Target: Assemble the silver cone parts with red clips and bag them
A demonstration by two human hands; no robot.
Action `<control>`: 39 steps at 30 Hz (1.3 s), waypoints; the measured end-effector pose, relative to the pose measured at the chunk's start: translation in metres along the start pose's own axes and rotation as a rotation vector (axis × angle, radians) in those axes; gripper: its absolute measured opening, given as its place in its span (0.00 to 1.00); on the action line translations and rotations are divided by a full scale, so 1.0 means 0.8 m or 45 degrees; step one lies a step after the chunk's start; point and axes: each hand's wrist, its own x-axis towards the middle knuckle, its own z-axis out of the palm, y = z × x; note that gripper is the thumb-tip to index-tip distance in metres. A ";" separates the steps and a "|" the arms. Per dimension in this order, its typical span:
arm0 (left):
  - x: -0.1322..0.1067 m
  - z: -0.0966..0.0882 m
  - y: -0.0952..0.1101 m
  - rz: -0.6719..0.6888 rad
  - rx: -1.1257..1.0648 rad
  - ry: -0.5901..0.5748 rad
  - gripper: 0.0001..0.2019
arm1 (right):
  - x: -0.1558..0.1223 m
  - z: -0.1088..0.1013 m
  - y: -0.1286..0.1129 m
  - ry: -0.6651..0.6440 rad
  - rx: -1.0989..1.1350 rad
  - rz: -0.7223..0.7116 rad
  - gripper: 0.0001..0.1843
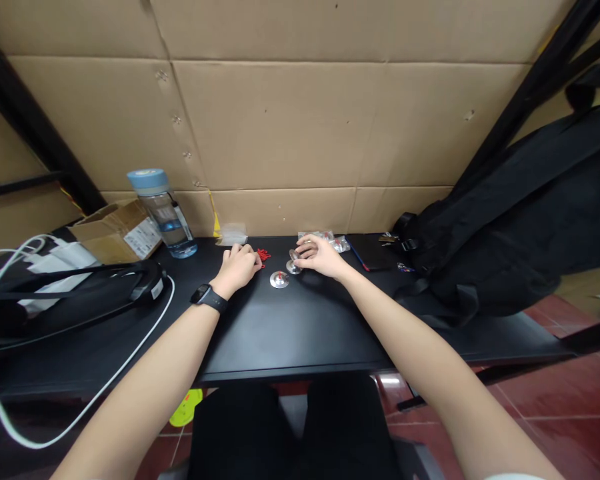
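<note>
My left hand (239, 267), with a black watch on the wrist, rests on the black desk (280, 333) with fingers curled, right beside small red parts (264, 255). My right hand (320, 257) is further right, fingers pinched on a small shiny metal piece (294, 261) at the desk surface. A round silver disc with a red centre (279, 279) lies between the two hands, untouched. Small clear bags (330, 240) with parts sit just behind my right hand.
A water bottle with a blue cap (164, 212) and a cardboard box (115, 230) stand at the back left. A black bag (65, 297) and white cable (130, 353) lie left. A large black backpack (520, 227) fills the right. Cardboard wall behind.
</note>
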 end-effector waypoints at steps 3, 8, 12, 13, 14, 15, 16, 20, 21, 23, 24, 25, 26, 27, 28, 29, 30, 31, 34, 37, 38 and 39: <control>-0.001 -0.008 0.004 0.037 -0.105 0.072 0.10 | -0.003 0.003 -0.008 0.040 0.094 0.006 0.29; -0.010 -0.041 0.029 0.114 -0.704 0.264 0.08 | -0.012 0.013 -0.029 0.032 0.272 -0.058 0.27; -0.017 -0.051 0.047 0.104 -0.838 0.338 0.09 | -0.019 0.026 -0.043 0.003 0.333 -0.097 0.27; -0.018 -0.050 0.050 0.103 -0.843 0.337 0.09 | -0.020 0.029 -0.045 0.003 0.338 -0.105 0.27; -0.018 -0.049 0.051 0.102 -0.841 0.337 0.10 | -0.022 0.032 -0.047 0.004 0.339 -0.116 0.27; -0.018 -0.048 0.053 0.101 -0.834 0.339 0.10 | -0.023 0.034 -0.049 0.002 0.337 -0.127 0.27; -0.018 -0.047 0.054 0.104 -0.822 0.343 0.11 | -0.024 0.037 -0.050 -0.001 0.334 -0.139 0.27; -0.019 -0.045 0.060 0.136 -0.713 0.401 0.10 | -0.028 0.045 -0.055 -0.010 0.331 -0.174 0.25; -0.019 -0.045 0.062 0.132 -0.684 0.416 0.09 | -0.029 0.046 -0.056 -0.004 0.329 -0.181 0.24; -0.021 -0.045 0.065 0.106 -0.649 0.430 0.08 | -0.030 0.047 -0.057 0.012 0.320 -0.201 0.23; -0.021 -0.045 0.066 0.096 -0.642 0.430 0.08 | -0.030 0.048 -0.057 0.019 0.312 -0.214 0.22; -0.022 -0.045 0.067 0.092 -0.638 0.430 0.08 | -0.030 0.048 -0.058 0.026 0.304 -0.225 0.22; -0.022 -0.045 0.068 0.094 -0.636 0.430 0.08 | -0.030 0.048 -0.058 0.035 0.296 -0.234 0.22; -0.023 -0.045 0.068 0.099 -0.633 0.430 0.08 | -0.030 0.048 -0.058 0.044 0.292 -0.240 0.22; -0.023 -0.045 0.069 0.104 -0.627 0.427 0.08 | -0.030 0.048 -0.058 0.054 0.293 -0.243 0.23; -0.024 -0.045 0.070 0.104 -0.618 0.421 0.08 | -0.030 0.048 -0.058 0.063 0.299 -0.244 0.23; -0.024 -0.045 0.071 0.096 -0.606 0.416 0.07 | -0.030 0.047 -0.059 0.070 0.308 -0.241 0.24; -0.025 -0.046 0.072 0.082 -0.591 0.413 0.07 | -0.030 0.047 -0.059 0.074 0.316 -0.238 0.24; -0.026 -0.048 0.076 0.032 -0.573 0.438 0.05 | -0.032 0.047 -0.063 0.063 0.313 -0.226 0.25; -0.026 -0.050 0.077 0.026 -0.628 0.499 0.05 | -0.033 0.047 -0.065 0.055 0.308 -0.236 0.25; -0.026 -0.050 0.077 0.030 -0.650 0.510 0.05 | -0.033 0.047 -0.065 0.057 0.312 -0.240 0.25; -0.025 -0.050 0.077 0.033 -0.671 0.514 0.06 | -0.033 0.047 -0.065 0.057 0.320 -0.242 0.25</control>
